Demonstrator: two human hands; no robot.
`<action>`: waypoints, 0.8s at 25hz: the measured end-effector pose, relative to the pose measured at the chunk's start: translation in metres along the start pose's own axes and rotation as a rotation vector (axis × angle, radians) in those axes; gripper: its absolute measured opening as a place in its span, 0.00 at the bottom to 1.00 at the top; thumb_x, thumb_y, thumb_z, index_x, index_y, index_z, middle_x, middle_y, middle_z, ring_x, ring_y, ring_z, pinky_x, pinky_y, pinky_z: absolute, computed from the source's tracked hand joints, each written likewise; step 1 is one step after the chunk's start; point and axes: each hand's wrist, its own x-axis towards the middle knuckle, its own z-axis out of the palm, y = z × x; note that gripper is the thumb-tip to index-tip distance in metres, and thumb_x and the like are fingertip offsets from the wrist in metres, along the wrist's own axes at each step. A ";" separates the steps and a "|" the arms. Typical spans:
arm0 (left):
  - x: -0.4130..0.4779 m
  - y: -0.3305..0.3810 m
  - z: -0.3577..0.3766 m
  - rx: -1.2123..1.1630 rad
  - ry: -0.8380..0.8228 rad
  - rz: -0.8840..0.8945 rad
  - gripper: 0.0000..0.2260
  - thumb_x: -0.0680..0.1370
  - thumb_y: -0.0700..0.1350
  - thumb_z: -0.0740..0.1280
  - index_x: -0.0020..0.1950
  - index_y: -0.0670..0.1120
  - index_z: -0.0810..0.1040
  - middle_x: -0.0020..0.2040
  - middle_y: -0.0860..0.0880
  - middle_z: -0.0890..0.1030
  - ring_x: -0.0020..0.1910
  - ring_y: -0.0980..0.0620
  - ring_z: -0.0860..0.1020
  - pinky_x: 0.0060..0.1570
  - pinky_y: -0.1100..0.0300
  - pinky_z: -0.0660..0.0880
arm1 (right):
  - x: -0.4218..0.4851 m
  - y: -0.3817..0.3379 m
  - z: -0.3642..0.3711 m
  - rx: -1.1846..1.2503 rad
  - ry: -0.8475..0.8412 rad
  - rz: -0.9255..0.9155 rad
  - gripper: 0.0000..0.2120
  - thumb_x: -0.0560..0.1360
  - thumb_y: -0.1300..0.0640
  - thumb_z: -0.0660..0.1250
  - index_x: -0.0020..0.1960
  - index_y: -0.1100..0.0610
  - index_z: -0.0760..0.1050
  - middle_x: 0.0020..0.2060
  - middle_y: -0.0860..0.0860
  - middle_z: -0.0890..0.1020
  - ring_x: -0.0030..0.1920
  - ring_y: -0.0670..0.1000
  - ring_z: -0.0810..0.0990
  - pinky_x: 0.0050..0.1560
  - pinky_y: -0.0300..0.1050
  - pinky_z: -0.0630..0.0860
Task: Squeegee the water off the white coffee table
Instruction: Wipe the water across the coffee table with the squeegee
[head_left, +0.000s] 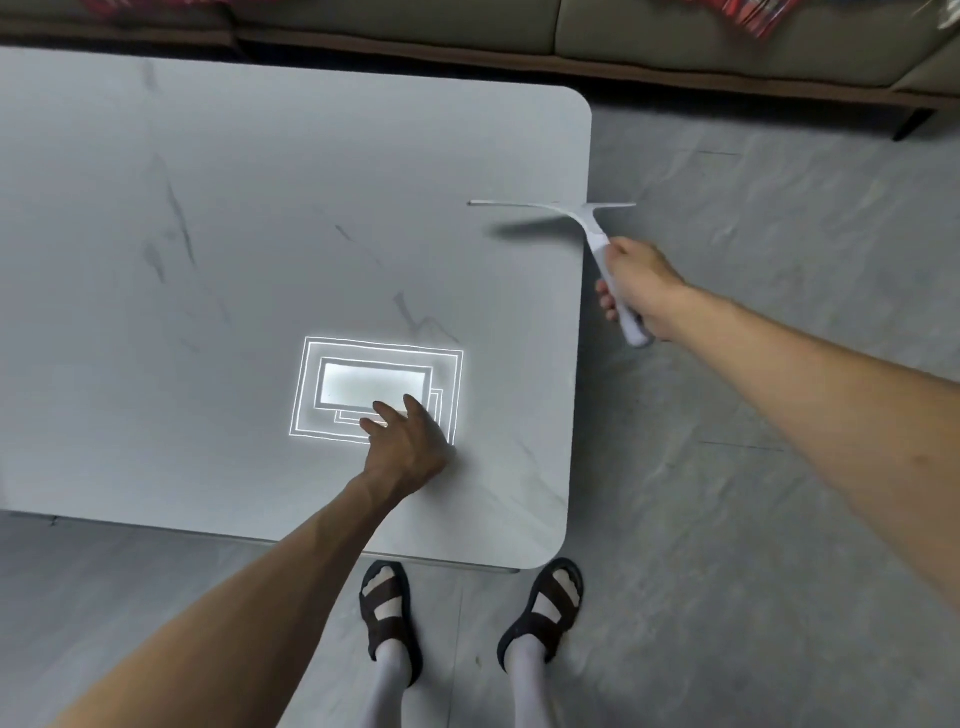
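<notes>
The white coffee table (208, 208) with faint grey marble veins fills the left and middle of the view. My right hand (636, 288) grips the handle of a white squeegee (582, 215). Its thin blade runs left to right across the table's right edge, raised a little above the top, with its shadow below it on the surface. My left hand (410, 441) rests flat on the tabletop near the front edge, fingers spread, beside a bright reflection of a ceiling light (374, 387). I cannot make out water on the surface.
A beige sofa (675, 41) on dark legs stands along the far side, with red patterned fabric (748, 18) on it. Grey tiled floor (753, 467) lies to the right of the table. My feet in dark sandals (389, 613) stand at the table's front right corner.
</notes>
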 end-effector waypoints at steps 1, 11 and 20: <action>0.010 -0.004 0.010 0.048 0.066 0.047 0.19 0.64 0.43 0.63 0.43 0.30 0.83 0.45 0.30 0.82 0.37 0.21 0.77 0.25 0.33 0.75 | 0.001 -0.005 0.019 0.066 -0.020 0.036 0.11 0.83 0.53 0.51 0.49 0.54 0.70 0.31 0.53 0.69 0.26 0.49 0.66 0.25 0.40 0.65; -0.021 0.019 -0.007 -0.030 0.141 -0.189 0.28 0.80 0.47 0.46 0.75 0.30 0.51 0.75 0.30 0.53 0.72 0.23 0.52 0.68 0.33 0.57 | -0.102 0.102 -0.017 -0.693 -0.232 -0.155 0.14 0.83 0.53 0.52 0.63 0.45 0.72 0.51 0.53 0.81 0.49 0.60 0.78 0.48 0.53 0.75; -0.070 -0.012 0.009 -0.635 0.436 -0.234 0.18 0.79 0.43 0.57 0.68 0.45 0.71 0.55 0.38 0.82 0.55 0.36 0.79 0.56 0.48 0.76 | -0.144 0.080 0.017 -1.076 -0.606 -0.464 0.16 0.81 0.41 0.52 0.62 0.40 0.75 0.53 0.45 0.82 0.57 0.53 0.78 0.52 0.48 0.73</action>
